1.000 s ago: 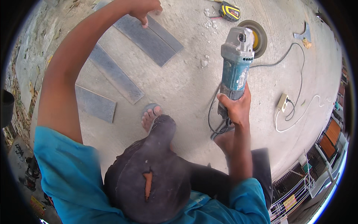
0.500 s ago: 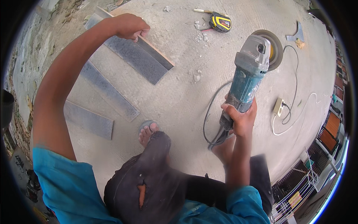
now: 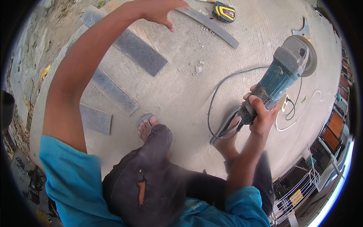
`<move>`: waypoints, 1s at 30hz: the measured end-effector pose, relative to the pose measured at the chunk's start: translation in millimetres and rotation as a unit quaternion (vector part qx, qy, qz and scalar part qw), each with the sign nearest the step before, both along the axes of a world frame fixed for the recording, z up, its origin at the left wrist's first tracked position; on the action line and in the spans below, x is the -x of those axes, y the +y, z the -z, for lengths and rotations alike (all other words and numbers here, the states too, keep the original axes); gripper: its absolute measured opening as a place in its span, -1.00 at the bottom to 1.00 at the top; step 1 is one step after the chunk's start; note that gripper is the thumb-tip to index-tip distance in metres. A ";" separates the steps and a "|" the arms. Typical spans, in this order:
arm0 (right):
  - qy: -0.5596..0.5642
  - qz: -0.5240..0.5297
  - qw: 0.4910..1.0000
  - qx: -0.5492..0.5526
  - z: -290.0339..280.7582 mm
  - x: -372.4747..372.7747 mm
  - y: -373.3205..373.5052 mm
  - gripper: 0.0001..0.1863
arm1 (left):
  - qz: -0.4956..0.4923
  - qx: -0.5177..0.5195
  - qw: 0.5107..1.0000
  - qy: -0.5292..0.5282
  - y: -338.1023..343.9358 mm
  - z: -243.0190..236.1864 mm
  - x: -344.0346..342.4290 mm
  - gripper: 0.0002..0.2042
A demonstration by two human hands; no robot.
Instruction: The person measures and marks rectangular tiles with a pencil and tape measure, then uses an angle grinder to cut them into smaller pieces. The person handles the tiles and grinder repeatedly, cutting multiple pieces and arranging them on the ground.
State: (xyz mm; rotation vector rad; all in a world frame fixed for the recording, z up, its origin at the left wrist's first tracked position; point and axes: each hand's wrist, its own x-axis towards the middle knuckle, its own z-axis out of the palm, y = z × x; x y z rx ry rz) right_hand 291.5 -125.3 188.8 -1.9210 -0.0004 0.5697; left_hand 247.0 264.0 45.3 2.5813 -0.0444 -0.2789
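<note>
Teal-and-grey angle grinder (image 3: 281,77) is gripped by the right hand (image 3: 262,113); the left hand (image 3: 160,13) is spread, thumb apart, contact unclear, at the narrow grey strip (image 3: 213,27) on the concrete floor (image 3: 181,98). Strip placement seems in hand; left-hand clearance is called for next.

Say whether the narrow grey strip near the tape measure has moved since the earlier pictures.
Yes: the narrow grey strip has moved right, away from the wide grey tile and closer to the tape measure.
</note>
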 end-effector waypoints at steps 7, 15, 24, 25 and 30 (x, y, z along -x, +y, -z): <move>0.002 -0.015 1.000 -0.011 3.2 6.7 12.6 -0.40 | 0.157 -0.163 0.974 0.021 44.8 -0.4 119.2 -0.18; -0.026 -0.058 0.998 -0.026 -9.4 12.1 25.9 -0.47 | 0.166 -0.189 0.968 0.000 32.1 -45.0 114.4 -0.31; -0.059 -0.029 0.994 -0.092 -20.0 -19.6 43.7 -0.41 | -0.361 0.240 0.901 -0.030 25.2 -148.7 97.9 -0.45; -0.059 -0.028 0.994 -0.091 -20.1 -21.4 46.1 -0.41 | -0.406 0.346 0.845 -0.025 20.0 -147.1 97.3 -0.45; -0.049 -0.042 0.996 -0.057 -14.2 -20.8 45.5 -0.41 | -0.517 0.512 0.680 -0.088 -28.9 -105.5 120.9 -0.47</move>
